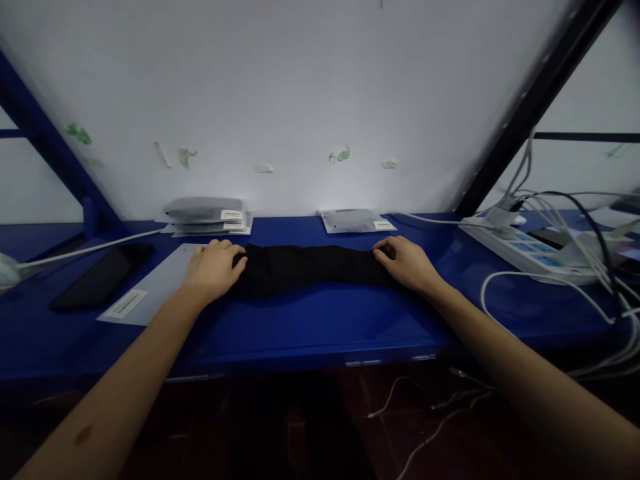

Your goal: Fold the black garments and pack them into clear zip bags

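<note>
A long strip of black cloth lies across the blue table, its exact kind unclear. At its left end my left hand grips the edge, thumb and fingers curled in a pinch. My right hand pinches the opposite end the same way. Between the two hands the cloth is stretched sideways and slightly rumpled, resting on the tabletop. Partly beneath my left hand and wrist is a flat frosted plastic bag with a white label.
Stacked labelled bags stand at the back left, another bag at the back centre. A dark phone-like slab lies left. On the right are a power strip and tangled white cables. The blue table edge runs in front.
</note>
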The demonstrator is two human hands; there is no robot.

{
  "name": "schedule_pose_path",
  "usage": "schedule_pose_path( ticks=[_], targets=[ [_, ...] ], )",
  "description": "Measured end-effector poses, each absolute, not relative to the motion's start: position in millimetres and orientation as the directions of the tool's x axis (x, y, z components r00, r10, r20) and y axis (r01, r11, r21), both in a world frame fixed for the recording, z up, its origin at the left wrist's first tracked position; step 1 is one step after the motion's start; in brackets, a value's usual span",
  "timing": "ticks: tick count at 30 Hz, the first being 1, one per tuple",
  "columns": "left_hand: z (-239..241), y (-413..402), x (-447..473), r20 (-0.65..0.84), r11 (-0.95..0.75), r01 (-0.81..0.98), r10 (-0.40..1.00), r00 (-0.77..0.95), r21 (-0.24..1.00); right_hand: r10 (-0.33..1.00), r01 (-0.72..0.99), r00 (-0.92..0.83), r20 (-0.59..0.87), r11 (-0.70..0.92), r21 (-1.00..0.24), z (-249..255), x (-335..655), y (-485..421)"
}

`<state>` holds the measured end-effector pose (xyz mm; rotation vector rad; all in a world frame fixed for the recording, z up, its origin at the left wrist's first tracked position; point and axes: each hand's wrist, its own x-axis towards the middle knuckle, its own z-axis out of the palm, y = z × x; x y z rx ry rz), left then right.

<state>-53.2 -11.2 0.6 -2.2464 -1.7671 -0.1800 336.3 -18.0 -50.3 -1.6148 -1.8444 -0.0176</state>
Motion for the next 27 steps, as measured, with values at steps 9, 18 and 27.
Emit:
schedule_pose_path(
  ticks=[9,18,27],
  targets=[
    [-1,-10,-57,0.269,-0.216,0.967,0.931,0.246,-0.134,0.868,0.869,0.001,0.497,0.245,-0.43,-49,336,-19],
    [11,-59,9,0.538,-0.467,0.882,0.73,0.421,-0.057,0.886,0.754,0.124,0.446,0.208,-0.623,-42,330,-24],
    [-25,-112,61,0.396,-0.517,0.853,0.799,0.452,0.069,0.942,0.28,0.234,0.241,0.172,-0.945,-38,330,-24]
  ],
)
